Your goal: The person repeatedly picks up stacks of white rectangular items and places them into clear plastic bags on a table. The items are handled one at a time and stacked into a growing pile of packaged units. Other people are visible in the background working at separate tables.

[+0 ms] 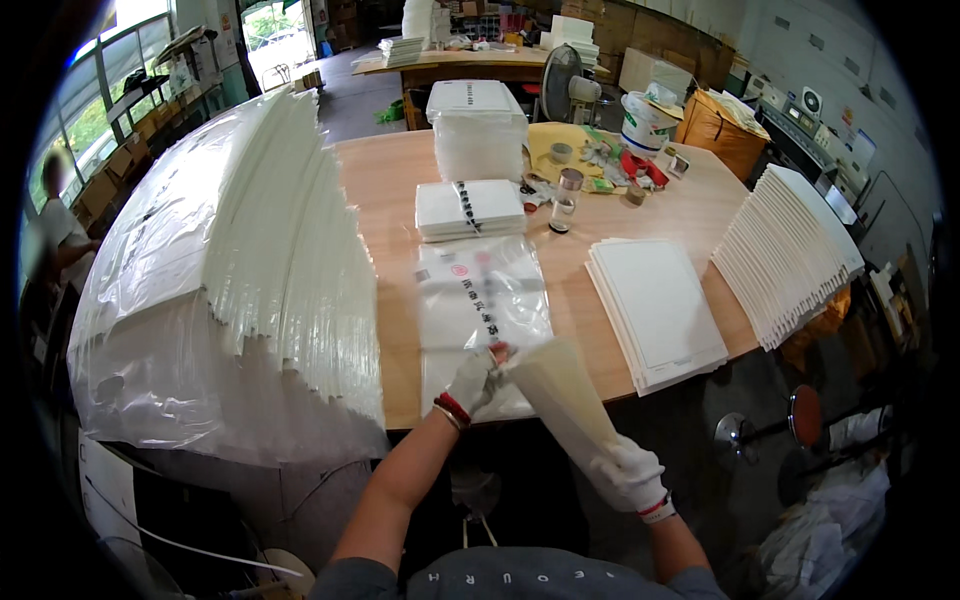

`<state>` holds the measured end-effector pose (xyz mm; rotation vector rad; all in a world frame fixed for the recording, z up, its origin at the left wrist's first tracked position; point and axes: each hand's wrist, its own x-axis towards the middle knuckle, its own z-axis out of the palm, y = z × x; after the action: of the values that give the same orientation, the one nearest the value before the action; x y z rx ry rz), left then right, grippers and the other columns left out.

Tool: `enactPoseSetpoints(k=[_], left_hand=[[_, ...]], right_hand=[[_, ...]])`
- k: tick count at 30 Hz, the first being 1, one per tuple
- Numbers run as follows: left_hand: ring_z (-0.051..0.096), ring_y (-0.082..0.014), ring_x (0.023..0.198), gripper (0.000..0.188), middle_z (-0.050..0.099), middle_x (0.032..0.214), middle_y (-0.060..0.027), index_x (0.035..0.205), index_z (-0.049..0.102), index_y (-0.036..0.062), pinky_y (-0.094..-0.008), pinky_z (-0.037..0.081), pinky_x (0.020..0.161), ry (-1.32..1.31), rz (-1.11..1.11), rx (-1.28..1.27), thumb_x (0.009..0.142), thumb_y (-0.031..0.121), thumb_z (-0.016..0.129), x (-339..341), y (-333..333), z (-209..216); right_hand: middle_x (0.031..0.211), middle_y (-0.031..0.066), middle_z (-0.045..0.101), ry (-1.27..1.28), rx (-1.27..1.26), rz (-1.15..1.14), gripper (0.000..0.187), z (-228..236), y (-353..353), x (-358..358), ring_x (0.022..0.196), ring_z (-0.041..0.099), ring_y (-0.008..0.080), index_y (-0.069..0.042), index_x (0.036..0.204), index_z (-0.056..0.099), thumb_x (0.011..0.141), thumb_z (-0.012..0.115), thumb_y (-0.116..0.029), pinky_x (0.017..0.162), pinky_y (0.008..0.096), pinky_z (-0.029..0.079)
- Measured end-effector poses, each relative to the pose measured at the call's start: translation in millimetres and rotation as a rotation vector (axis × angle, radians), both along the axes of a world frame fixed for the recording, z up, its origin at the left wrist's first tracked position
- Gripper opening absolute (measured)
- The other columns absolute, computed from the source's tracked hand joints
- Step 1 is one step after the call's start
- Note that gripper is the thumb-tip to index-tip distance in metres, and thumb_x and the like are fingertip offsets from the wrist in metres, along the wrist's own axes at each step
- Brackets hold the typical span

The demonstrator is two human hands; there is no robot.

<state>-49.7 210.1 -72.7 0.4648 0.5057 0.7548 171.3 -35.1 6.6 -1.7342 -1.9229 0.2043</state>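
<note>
My right hand (632, 475), in a white glove, grips the near end of a white stack of sheets (565, 405), which is tilted and seen partly edge-on. At its far left corner is my left hand (472, 385), also gloved, with fingers closed and something red at the fingertips. Whether those fingers hold the sheets or the plastic below cannot be made out. Beneath them, flat clear plastic bags (515, 290) with dark and red print lie on the wooden table (395, 200). Just beyond sits a packed white bundle (465, 210).
A tall, plastic-covered white stack (290, 240) leans along the left. To the right are a loose white stack (660, 310) and a fanned pile (785, 255). Farther back stand a wrapped pile (478, 125), glass bottle (565, 200), bucket (645, 125) and fan (562, 85). A person (65, 225) sits at far left.
</note>
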Motion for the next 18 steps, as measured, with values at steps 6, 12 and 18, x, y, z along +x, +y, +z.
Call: enactPoseSetpoints(k=[6, 12, 18], left_hand=[[0.052, -0.0035, 0.068, 0.028, 0.065, 0.1, -0.0087, 0.112, 0.051, -0.0003, -0.0196, 0.042, 0.056, 0.28, 0.002, 0.414, 0.088, 0.014, 0.056, -18.2, 37.0, 66.1], [0.056, -0.0041, 0.076, 0.032, 0.066, 0.099, -0.0062, 0.115, 0.051, -0.0002, -0.017, 0.041, 0.055, 0.403, -0.102, 0.384, 0.088, 0.015, 0.057, -13.8, 28.6, 24.7], [0.059, -0.0133, 0.082, 0.028, 0.065, 0.102, -0.0086, 0.113, 0.053, 0.0038, -0.0262, 0.047, 0.064, 0.536, 0.137, 0.731, 0.087, 0.014, 0.055, -10.4, 43.7, 41.4]], right_hand=[[0.092, 0.013, 0.063, -0.297, -0.518, 0.05, 0.025, 3.7, -33.9, 22.6, 0.071, 0.061, 0.0317, -0.011, 0.097, 0.063, 0.078, 0.06, -0.026, 0.059, 0.0423, 0.049], [0.09, 0.0135, 0.063, -0.113, -0.13, -0.063, 0.026, 59.4, -33.8, 16.9, 0.071, 0.063, 0.0306, -0.008, 0.099, 0.064, 0.076, 0.063, -0.021, 0.059, 0.0377, 0.052], [0.092, 0.0113, 0.063, -0.136, -0.044, 0.049, 0.022, 16.3, 56.9, -26.6, 0.069, 0.062, 0.0296, -0.01, 0.099, 0.061, 0.08, 0.061, -0.021, 0.057, 0.0376, 0.05]])
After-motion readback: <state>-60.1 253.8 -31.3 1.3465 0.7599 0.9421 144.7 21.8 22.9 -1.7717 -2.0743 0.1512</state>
